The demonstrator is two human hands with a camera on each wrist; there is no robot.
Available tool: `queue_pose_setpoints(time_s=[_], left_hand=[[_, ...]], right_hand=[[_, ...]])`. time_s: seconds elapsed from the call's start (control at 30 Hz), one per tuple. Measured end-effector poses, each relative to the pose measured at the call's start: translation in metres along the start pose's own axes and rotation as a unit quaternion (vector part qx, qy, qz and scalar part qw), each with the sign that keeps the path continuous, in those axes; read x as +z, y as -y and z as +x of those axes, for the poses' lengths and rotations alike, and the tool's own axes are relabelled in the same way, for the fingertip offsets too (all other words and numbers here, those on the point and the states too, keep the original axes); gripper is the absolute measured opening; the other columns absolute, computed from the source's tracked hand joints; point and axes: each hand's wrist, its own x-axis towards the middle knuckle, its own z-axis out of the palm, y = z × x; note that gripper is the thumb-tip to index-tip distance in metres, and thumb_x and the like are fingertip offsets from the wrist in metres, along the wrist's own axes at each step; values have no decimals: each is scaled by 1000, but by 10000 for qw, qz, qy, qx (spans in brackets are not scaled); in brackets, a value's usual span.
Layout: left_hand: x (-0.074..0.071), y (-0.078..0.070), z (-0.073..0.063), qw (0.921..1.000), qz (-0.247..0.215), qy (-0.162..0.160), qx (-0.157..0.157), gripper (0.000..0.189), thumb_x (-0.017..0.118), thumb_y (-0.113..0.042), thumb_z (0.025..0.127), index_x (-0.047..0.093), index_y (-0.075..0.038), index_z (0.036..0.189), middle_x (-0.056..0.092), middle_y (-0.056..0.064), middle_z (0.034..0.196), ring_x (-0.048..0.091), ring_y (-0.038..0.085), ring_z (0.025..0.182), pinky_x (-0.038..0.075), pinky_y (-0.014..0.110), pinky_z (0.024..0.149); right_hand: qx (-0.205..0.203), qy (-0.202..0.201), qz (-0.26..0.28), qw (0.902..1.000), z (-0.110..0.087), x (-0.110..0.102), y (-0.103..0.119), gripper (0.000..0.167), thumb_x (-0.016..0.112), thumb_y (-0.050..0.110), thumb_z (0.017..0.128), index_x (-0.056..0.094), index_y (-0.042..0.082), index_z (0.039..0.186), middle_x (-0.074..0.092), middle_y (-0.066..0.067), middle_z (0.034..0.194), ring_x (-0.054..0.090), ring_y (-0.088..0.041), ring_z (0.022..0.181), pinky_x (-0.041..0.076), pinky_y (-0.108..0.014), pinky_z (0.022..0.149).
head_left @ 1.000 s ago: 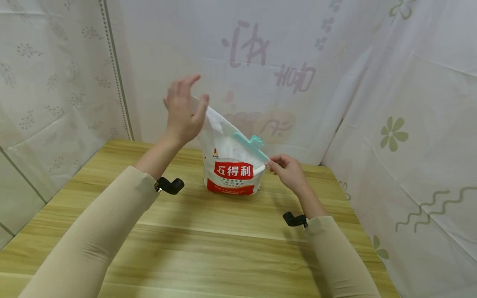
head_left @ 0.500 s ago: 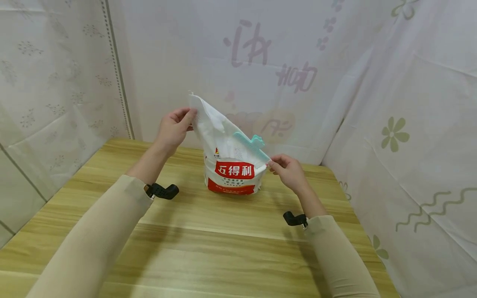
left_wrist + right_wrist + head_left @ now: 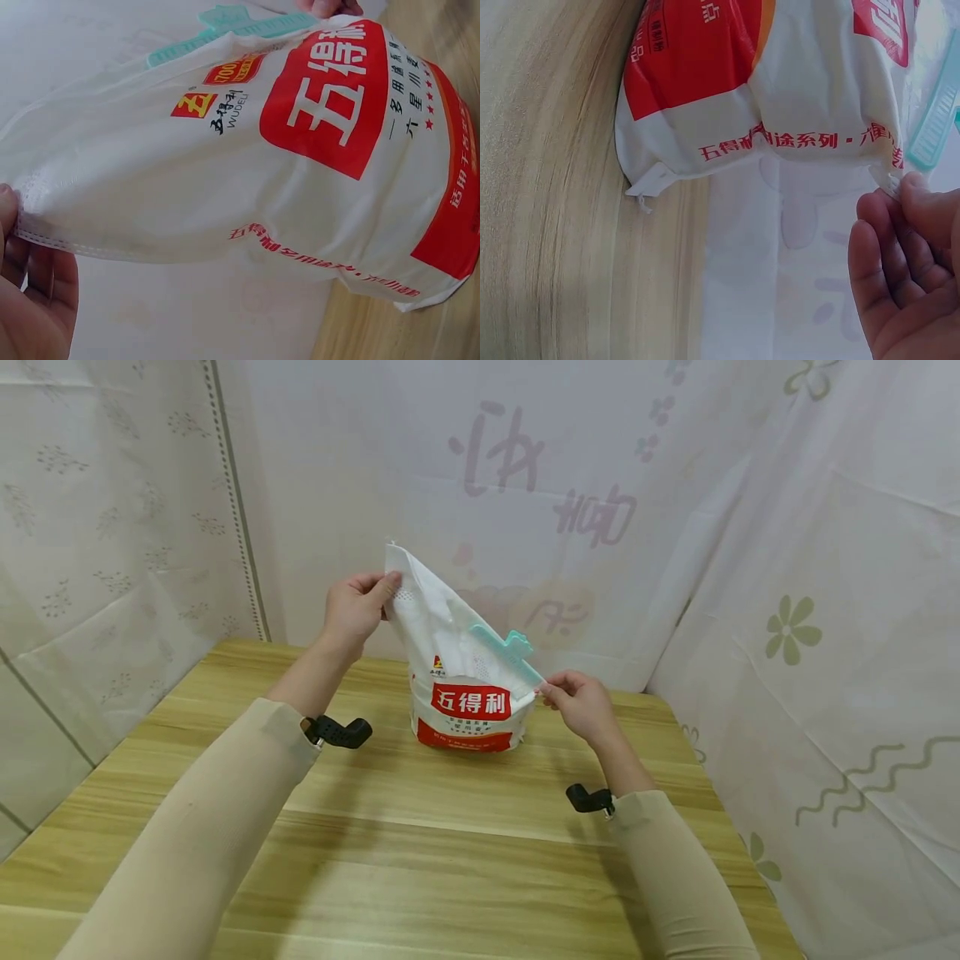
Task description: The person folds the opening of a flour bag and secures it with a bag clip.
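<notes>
A white and red flour bag (image 3: 471, 702) stands upright on the wooden table (image 3: 420, 877), its top pulled up into a tall slanted peak at the left. Along the slanting upper edge, toward the right, sits a teal bag clip (image 3: 516, 648). My left hand (image 3: 355, 614) pinches the bag's raised left edge, just below the peak. At the clip's lower end, my right hand (image 3: 583, 708) pinches the right corner of the bag between thumb and forefinger. The right wrist view shows its thumb (image 3: 930, 210) on the gathered corner, the other fingers loosely bent.
Patterned white curtains (image 3: 337, 460) hang behind the table and on both sides. A black wrist camera (image 3: 341, 732) is strapped at my left cuff and another black camera (image 3: 588, 798) at my right cuff. The bag stands near the table's back edge.
My left hand has come down from above the bag's peak, where its fingers were spread, and now pinches the left edge. The peak has shifted slightly right. My right hand stays at the corner.
</notes>
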Motion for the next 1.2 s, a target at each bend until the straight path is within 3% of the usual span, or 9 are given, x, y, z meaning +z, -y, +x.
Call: queue_pose_setpoints(time_s=[0.17, 0.33, 0.57, 0.7, 0.77, 0.93, 1.03, 1.1, 1.2], left_hand=[[-5, 1, -1, 9998, 7, 208, 34, 45, 73, -38, 106, 76, 0, 131, 73, -4, 107, 69, 12, 95, 60, 21, 80], [-17, 8, -5, 9968, -84, 792, 57, 43, 69, -39, 109, 72, -4, 135, 74, -5, 114, 70, 14, 104, 61, 24, 92], [-29, 38, -18, 9857, -271, 1603, -436, 34, 61, -21, 114, 63, 0, 140, 73, -9, 117, 69, 14, 114, 58, 34, 109], [-25, 55, -20, 9854, -8, 1628, -493, 37, 61, -24, 114, 62, 1, 141, 72, -10, 116, 68, 15, 117, 59, 28, 102], [-23, 58, -21, 9872, 200, 1527, -420, 38, 61, -27, 114, 63, 2, 140, 72, -9, 114, 68, 20, 120, 59, 25, 99], [-19, 56, -23, 9897, 611, 1262, -275, 34, 59, -27, 115, 65, 2, 131, 70, -7, 106, 67, 24, 116, 54, 26, 100], [-17, 53, -23, 9897, 762, 1177, -283, 30, 59, -27, 115, 66, 0, 126, 70, -7, 104, 67, 21, 111, 51, 30, 101], [-17, 52, -23, 9897, 788, 1152, -329, 29, 59, -26, 115, 66, 1, 124, 70, -7, 102, 67, 25, 113, 50, 31, 100], [-17, 51, -23, 9893, 822, 1129, -424, 29, 58, -25, 115, 65, 2, 124, 70, -7, 101, 66, 33, 119, 49, 32, 100]], right_hand=[[-56, 91, 255, 9996, 0, -1, -3, 29, 69, 27, 110, 75, 0, 118, 77, -26, 114, 76, -33, 100, 65, -35, 87], [-68, 254, 501, 9984, 0, -4, -6, 34, 69, 31, 110, 73, 0, 124, 75, -28, 122, 74, -25, 99, 63, -25, 83], [-127, 278, 530, 9981, 2, -4, -7, 33, 68, 28, 111, 73, 0, 128, 76, -22, 121, 75, -31, 104, 64, -28, 85], [-217, 287, 435, 9984, 1, -3, -5, 32, 66, 24, 112, 72, -2, 129, 76, -24, 122, 74, -39, 109, 65, -34, 89], [-271, 259, 330, 9988, 0, -3, -3, 31, 65, 23, 112, 72, -3, 128, 76, -24, 120, 74, -33, 103, 64, -31, 87], [-250, 39, 82, 9996, -1, -2, 0, 26, 66, 24, 112, 74, 0, 120, 78, -22, 112, 74, -26, 95, 60, -26, 82], [-206, -105, 27, 9997, -2, -1, 1, 23, 67, 22, 111, 75, 1, 115, 79, -19, 107, 75, -40, 101, 59, -27, 80], [-186, -173, 50, 9997, -2, 0, 1, 21, 68, 21, 110, 75, 1, 112, 79, -18, 104, 74, -43, 102, 58, -25, 78], [-182, -223, 48, 9996, -3, 0, 0, 20, 69, 20, 110, 75, 1, 111, 79, -17, 101, 75, -34, 96, 58, -23, 77]])
